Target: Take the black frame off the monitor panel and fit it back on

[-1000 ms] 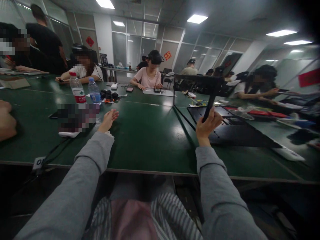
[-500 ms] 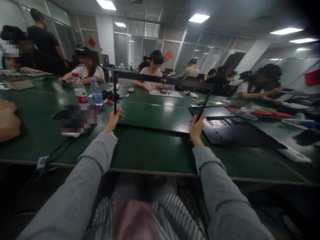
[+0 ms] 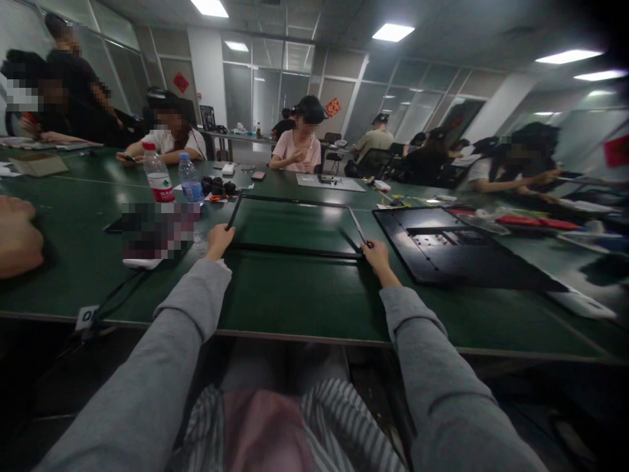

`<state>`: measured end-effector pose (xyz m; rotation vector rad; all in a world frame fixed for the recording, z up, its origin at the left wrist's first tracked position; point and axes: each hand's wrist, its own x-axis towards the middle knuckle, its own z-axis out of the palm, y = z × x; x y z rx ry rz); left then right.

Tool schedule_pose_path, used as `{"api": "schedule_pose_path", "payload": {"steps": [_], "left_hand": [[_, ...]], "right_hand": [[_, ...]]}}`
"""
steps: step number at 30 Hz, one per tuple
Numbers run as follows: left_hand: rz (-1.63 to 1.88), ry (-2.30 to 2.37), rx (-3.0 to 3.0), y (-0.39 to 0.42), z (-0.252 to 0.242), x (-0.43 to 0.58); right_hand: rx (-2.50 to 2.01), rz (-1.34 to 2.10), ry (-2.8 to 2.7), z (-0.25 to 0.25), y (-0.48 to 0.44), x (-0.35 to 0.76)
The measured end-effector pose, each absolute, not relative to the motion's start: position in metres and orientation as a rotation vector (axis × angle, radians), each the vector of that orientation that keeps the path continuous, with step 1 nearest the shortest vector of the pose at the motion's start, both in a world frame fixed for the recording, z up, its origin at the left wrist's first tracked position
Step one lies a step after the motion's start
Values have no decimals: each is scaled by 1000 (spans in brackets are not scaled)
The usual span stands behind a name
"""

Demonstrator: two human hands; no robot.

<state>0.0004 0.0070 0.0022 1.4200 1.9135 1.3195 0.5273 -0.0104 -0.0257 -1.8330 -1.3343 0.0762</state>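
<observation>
Black frame [image 3: 295, 251], one of it, with four thin bars, lies low over the green table [image 3: 299, 298] in front of the wearer in the head view; whether all four bars touch the surface cannot be told. Two hands are on it. The left hand [image 3: 219, 241] has its fingers closed around the left bar, and the right hand [image 3: 376, 254] has its fingers closed around the right bar, near the closer corner. Just right of the frame lies one black panel [image 3: 472, 263], flat, with one white object [image 3: 582, 303] by its near right end. Two bottles stand upright side by side on the far left: one with a red cap [image 3: 160, 183], one with a blue cap [image 3: 191, 185]. Beside them sits a cluster of small black items [image 3: 219, 186], too blurred to count. One co-worker's hand [image 3: 18, 237] shows at the left edge. Two red diamond decorations [image 3: 181, 82] hang in the background.
</observation>
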Motion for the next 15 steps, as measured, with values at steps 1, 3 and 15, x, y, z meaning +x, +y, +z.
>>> {"api": "schedule_pose_path", "payload": {"steps": [1,3,15], "left_hand": [[1337,1930,1476,5,3,1],[1415,1895,1537,-2,4,3],[1342,1956,1491,-16,10,11]], "right_hand": [[-1871,82,-1317,-27,-9,528],[-1887,75,-1319,-29,-8,530],[-1925,107,-1354,-27,-6,530]]}}
